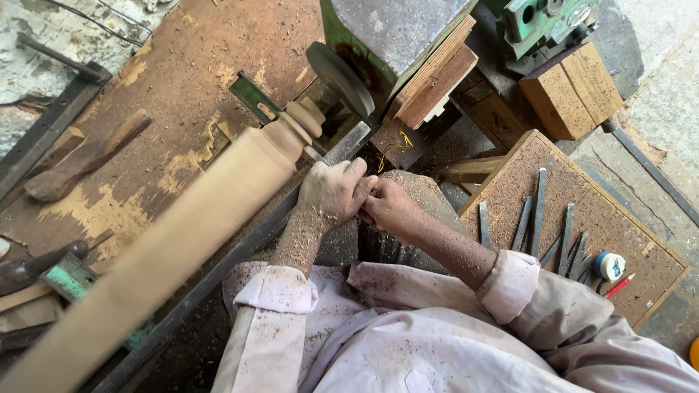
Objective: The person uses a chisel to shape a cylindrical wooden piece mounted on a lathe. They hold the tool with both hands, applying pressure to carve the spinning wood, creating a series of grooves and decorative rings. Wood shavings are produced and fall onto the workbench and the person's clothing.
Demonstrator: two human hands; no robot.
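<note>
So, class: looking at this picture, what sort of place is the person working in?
Most likely a woodturning workshop: a long wooden spindle sits on a lathe, chisels lie on a side board, and sawdust covers the bench.

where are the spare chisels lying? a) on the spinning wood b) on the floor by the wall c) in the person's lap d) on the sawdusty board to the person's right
d: the spare chisels lie in a row on the sawdust-covered board to the person's right, beside a tape roll and a red pencil, while both hands work at the turned wooden spindle.
</note>
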